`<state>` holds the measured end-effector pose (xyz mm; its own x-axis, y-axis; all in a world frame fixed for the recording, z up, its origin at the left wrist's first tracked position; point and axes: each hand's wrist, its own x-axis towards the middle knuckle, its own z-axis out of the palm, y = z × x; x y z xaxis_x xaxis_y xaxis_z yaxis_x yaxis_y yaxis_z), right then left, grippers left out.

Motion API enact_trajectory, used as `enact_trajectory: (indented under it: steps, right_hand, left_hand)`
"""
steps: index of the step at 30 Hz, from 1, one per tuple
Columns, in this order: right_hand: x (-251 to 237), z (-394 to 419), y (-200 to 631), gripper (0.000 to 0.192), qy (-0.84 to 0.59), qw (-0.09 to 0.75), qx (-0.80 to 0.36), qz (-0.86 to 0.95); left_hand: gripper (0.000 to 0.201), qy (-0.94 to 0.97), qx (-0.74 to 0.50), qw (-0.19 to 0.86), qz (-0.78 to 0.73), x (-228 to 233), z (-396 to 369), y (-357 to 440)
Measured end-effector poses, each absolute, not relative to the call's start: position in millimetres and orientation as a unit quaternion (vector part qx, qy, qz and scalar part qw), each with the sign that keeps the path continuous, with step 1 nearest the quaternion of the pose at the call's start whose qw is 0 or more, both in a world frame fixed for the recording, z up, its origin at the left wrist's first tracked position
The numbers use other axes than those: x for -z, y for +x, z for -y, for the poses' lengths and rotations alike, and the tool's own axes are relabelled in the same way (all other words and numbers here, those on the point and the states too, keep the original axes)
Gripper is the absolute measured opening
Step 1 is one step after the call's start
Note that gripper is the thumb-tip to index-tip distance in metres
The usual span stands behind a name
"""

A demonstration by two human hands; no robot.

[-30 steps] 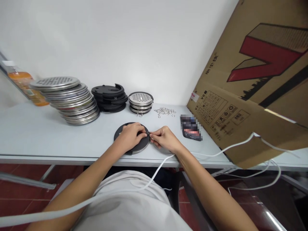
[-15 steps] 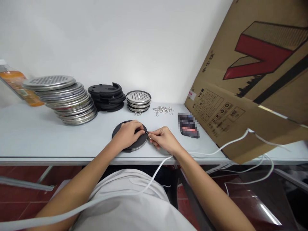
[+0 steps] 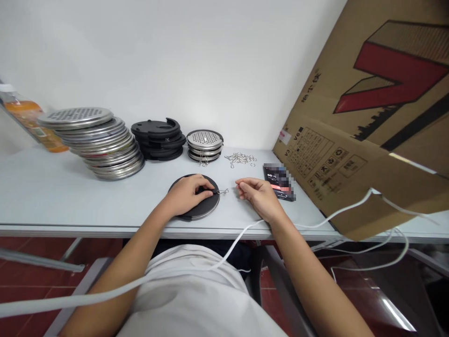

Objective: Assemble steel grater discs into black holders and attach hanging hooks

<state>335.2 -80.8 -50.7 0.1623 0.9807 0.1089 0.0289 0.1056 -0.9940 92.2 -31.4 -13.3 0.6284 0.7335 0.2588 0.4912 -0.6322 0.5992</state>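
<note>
Right now the left hand lies flat over the round black plastic disc near the front edge of the pale grey table, fingers pressed down on its top, apparently to pin it so it cannot slide or turn. At the disc's three o'clock edge a small silver wire clip sticks out sideways, one end seemingly caught under the left fingertips, the other free above the table.

Just beyond the clip, again at three o'clock, the right hand hovers loosely curled and apart from it; its fingertips pinch nothing that I can make out, so it reads as let go and empty.

At twelve o'clock from the disc, against the wall, stands a short stack of small perforated steel discs; at eleven o'clock a pile of black plastic covers, and at ten o'clock a leaning stack of large perforated steel plates. A loose heap of wire clips lies at one o'clock, within easy reach of the right hand. A dark phone rests at two o'clock, beside a leaning brown cardboard box. An orange drink bottle sits far off at ten o'clock. A white cable trails across the table edge.
</note>
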Motion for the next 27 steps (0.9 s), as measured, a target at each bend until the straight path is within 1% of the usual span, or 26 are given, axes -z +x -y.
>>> enact_trajectory:
  steps: [2,4,8,9,11,13,15,20,24,27]
  right_hand:
    - [49,83,334,0.032,-0.535,0.534,-0.389,0.526]
    - [47,86,331,0.033,-0.548,0.487,-0.341,0.589]
    - [42,92,323,0.042,-0.529,0.392,-0.253,0.709]
    - [41,93,321,0.040,-0.522,0.377,-0.245,0.725]
    - [39,95,318,0.029,-0.519,0.360,-0.246,0.736]
    - [39,95,317,0.021,-0.525,0.359,-0.258,0.727]
    - [40,93,318,0.020,-0.532,0.373,-0.264,0.713]
    - [48,88,326,0.013,-0.585,0.434,-0.200,0.655]
    - [49,88,328,0.026,-0.593,0.453,-0.200,0.636]
    - [45,92,324,0.032,-0.523,0.421,-0.203,0.713]
  left_hand:
    - [0.017,0.869,-0.249,0.245,-0.349,13,32,92]
    - [0.018,0.869,-0.250,0.247,-0.349,13,32,92]
    - [0.018,0.868,-0.251,0.250,-0.348,12,33,92]
    - [0.018,0.868,-0.250,0.250,-0.348,12,33,92]
    - [0.018,0.868,-0.248,0.249,-0.351,12,33,91]
    - [0.019,0.869,-0.245,0.245,-0.353,12,33,91]
    - [0.018,0.870,-0.245,0.242,-0.354,12,33,91]
    - [0.018,0.869,-0.246,0.244,-0.354,12,33,91]
    - [0.020,0.867,-0.245,0.244,-0.358,10,35,91]
    - [0.021,0.865,-0.254,0.250,-0.354,9,37,91]
